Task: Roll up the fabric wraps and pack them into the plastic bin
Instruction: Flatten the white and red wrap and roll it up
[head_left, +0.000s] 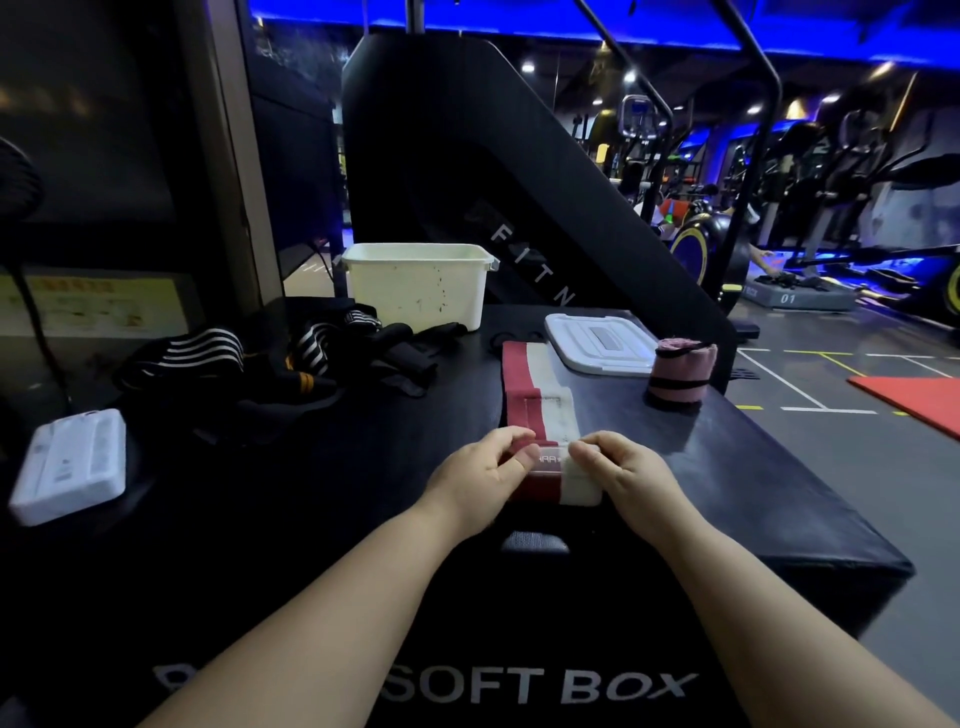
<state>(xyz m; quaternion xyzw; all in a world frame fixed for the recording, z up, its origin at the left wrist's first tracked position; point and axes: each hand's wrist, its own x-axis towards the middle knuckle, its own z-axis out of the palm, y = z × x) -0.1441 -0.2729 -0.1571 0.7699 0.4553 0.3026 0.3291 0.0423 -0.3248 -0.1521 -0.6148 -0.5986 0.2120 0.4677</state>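
A red and white fabric wrap (537, 389) lies stretched away from me on the black soft box (363, 493). Its near end is partly rolled. My left hand (480, 475) and my right hand (623, 475) both pinch that rolled end, fingers curled over it. A pink wrap (680, 371), rolled and bound with black bands, stands upright at the right. The white plastic bin (415, 286) stands open at the back of the box; I cannot see its inside. Its white lid (602, 340) lies flat to the right of it.
A heap of black wraps with white stripes (270, 358) lies left of the bin. A white flat device (70, 462) sits at the box's left edge. A black fitness machine (467, 156) rises behind the bin. The gym floor drops away at the right.
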